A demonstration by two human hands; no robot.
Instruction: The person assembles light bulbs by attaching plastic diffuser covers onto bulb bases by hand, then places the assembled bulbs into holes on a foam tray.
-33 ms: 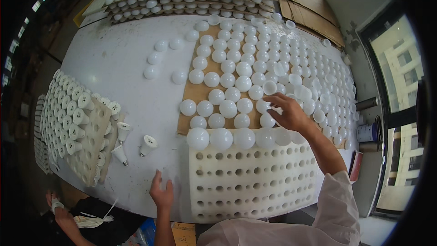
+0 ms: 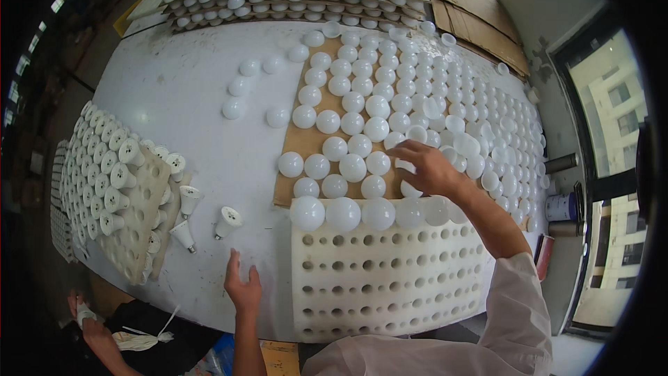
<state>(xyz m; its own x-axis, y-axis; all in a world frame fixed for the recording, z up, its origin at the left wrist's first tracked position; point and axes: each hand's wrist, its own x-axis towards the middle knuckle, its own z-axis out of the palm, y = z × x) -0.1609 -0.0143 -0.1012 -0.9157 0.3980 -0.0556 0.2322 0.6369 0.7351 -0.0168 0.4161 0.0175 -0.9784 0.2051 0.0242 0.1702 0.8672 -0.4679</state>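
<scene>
White domes (image 2: 353, 167) crowd the right hand (image 2: 428, 167), fingers curled among them — left hand (image 2: 242, 285) spread, empty

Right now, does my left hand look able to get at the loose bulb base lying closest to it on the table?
Probably yes. The left hand hovers open just below the bulb base, with only bare white table between them. Nothing blocks the way; the foam tray lies off to its right.
</scene>
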